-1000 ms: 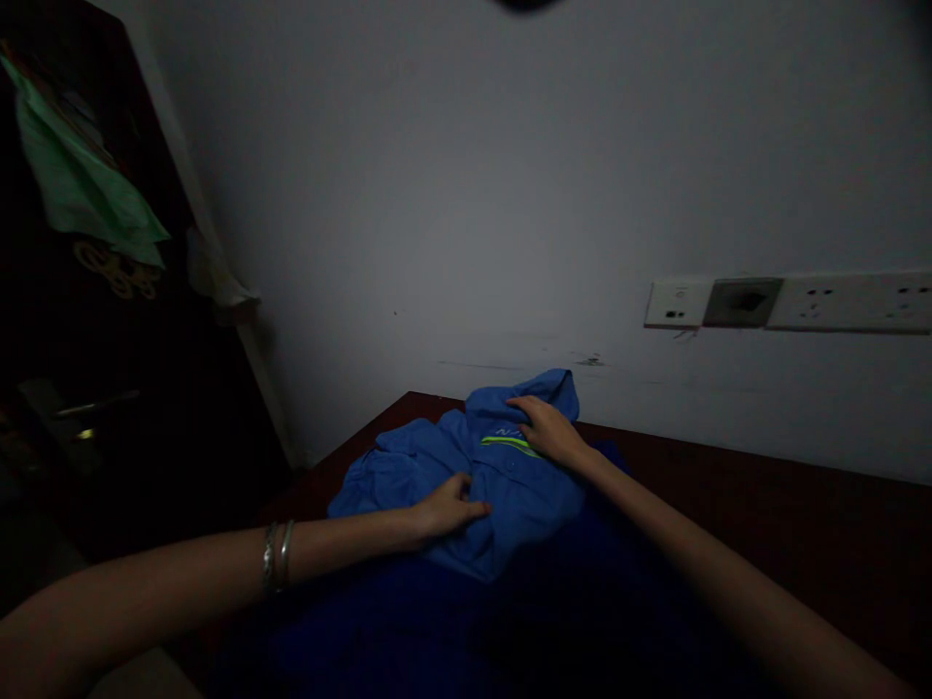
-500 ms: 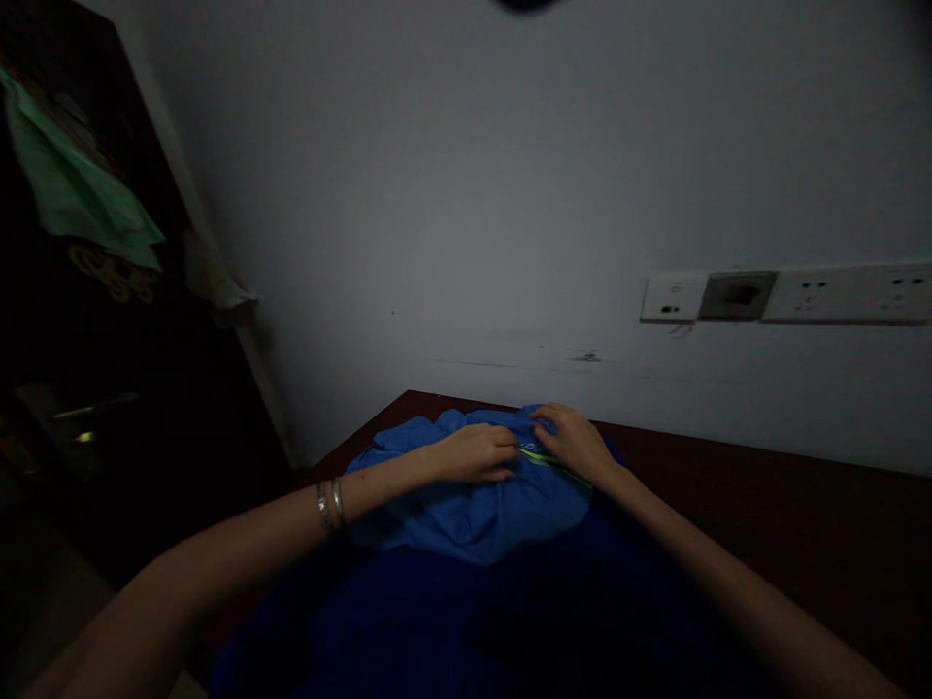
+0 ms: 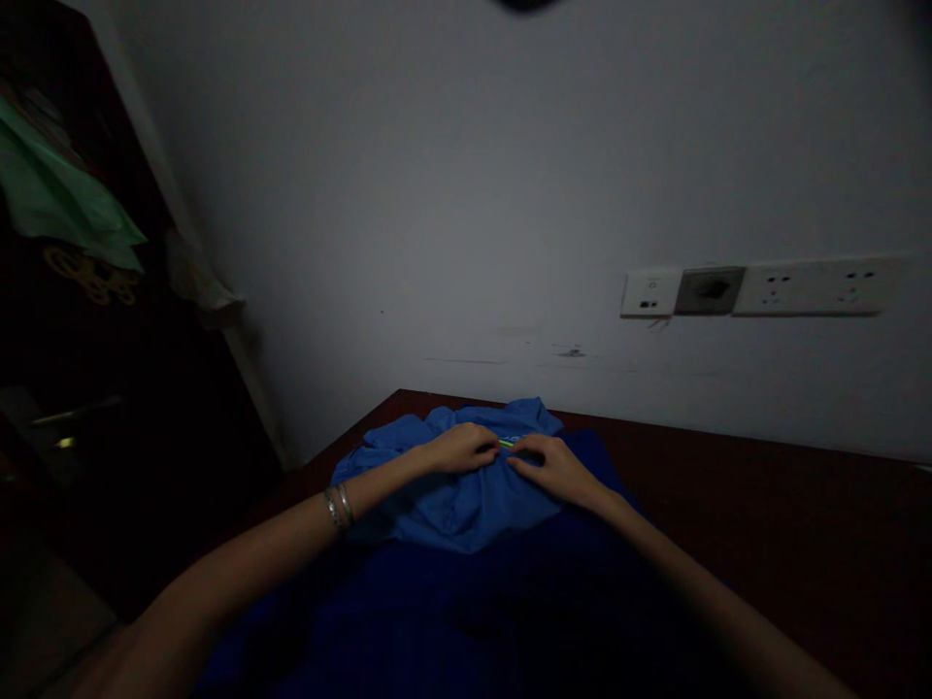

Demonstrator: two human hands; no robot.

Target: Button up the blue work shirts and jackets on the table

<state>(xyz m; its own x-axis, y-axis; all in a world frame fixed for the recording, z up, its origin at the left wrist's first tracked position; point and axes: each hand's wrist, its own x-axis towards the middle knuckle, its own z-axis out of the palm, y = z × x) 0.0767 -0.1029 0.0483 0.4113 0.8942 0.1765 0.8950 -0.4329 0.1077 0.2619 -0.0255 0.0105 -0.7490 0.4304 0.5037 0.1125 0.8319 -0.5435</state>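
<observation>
A crumpled light-blue garment (image 3: 466,515) with a thin yellow-green strip (image 3: 505,444) and small white lettering lies in front of me. My left hand (image 3: 462,449) is closed on its cloth at the left end of the strip; two silver bangles circle that wrist. Facing it, my right hand (image 3: 557,468) is curved over the garment near the strip's right end. A small gap shows between its thumb and forefinger, with the fingertips at the cloth. Darker blue fabric (image 3: 408,602) spreads below, deep in shadow.
The garment rests on a dark reddish-brown tabletop (image 3: 728,485) against a pale wall (image 3: 466,194). Sockets and switches (image 3: 772,286) sit on the wall at right. At left stands a dark door (image 3: 146,408) with a handle (image 3: 77,410) and a hanging green cloth (image 3: 65,194).
My right hand has come down and left across the garment, closer to my left hand. My left hand has shifted slightly left, and its fingers have curled in. The view has turned slightly right.
</observation>
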